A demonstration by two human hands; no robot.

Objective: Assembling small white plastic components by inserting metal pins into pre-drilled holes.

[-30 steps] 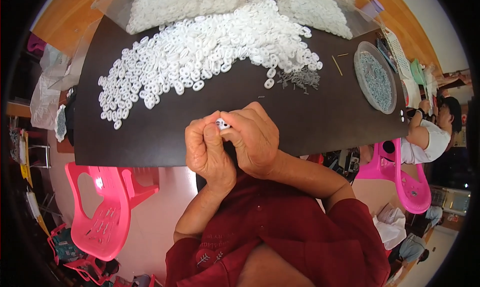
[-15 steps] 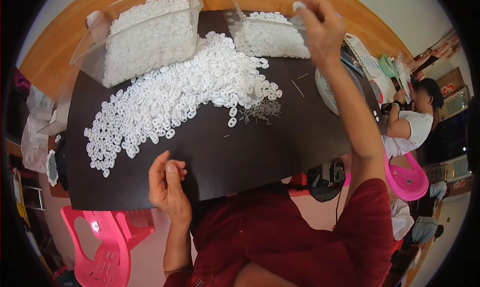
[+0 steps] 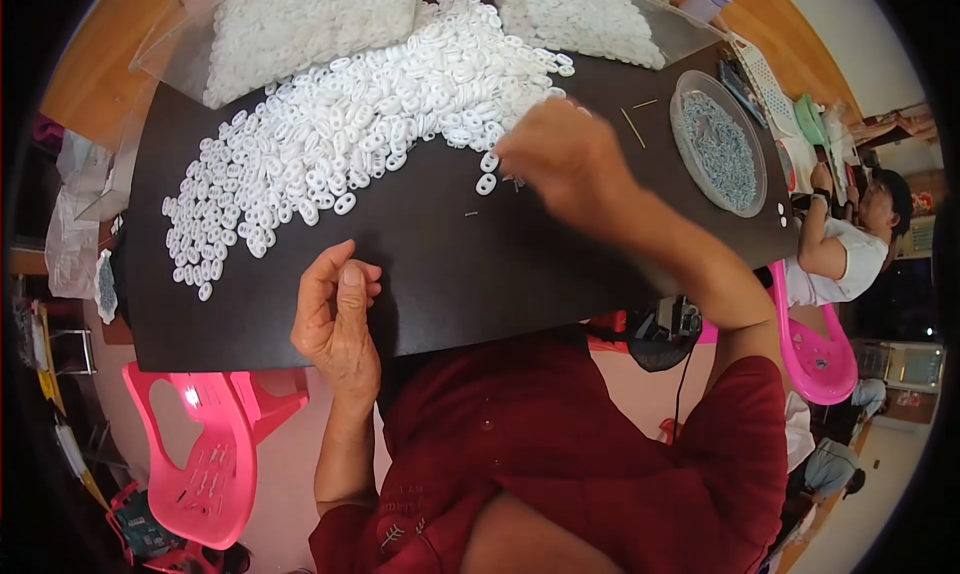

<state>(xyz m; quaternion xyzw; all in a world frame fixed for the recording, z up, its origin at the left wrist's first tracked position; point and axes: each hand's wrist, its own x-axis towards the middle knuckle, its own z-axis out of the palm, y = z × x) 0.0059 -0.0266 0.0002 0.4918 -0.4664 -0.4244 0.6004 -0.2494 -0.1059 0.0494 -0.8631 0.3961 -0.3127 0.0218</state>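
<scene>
A wide heap of small white oval pieces with two holes each [image 3: 330, 124] spreads over the dark table [image 3: 430, 284]. Near the table's front edge is my left hand [image 3: 340, 319], its fingers curled in and the thumb laid against them; whatever it may hold is hidden. My right hand [image 3: 570, 159], smeared by motion, hovers at the heap's right end. It covers most of the spot where small grey metal pins lie, and its fingertips cannot be made out. One loose pin [image 3: 471, 214] rests on the table between the hands.
Two clear bins of white pieces, a large one [image 3: 310, 34] and a smaller one [image 3: 580, 19], stand at the back. At right are a round clear tub of small bluish-grey pieces [image 3: 720, 154] and two thin sticks [image 3: 632, 127]. A co-worker [image 3: 850, 244] sits beyond the right edge.
My right hand has come down and left from the right bin, where it held a white piece, to the grey pins. The left hand keeps its curled pose. The whole view has shifted.
</scene>
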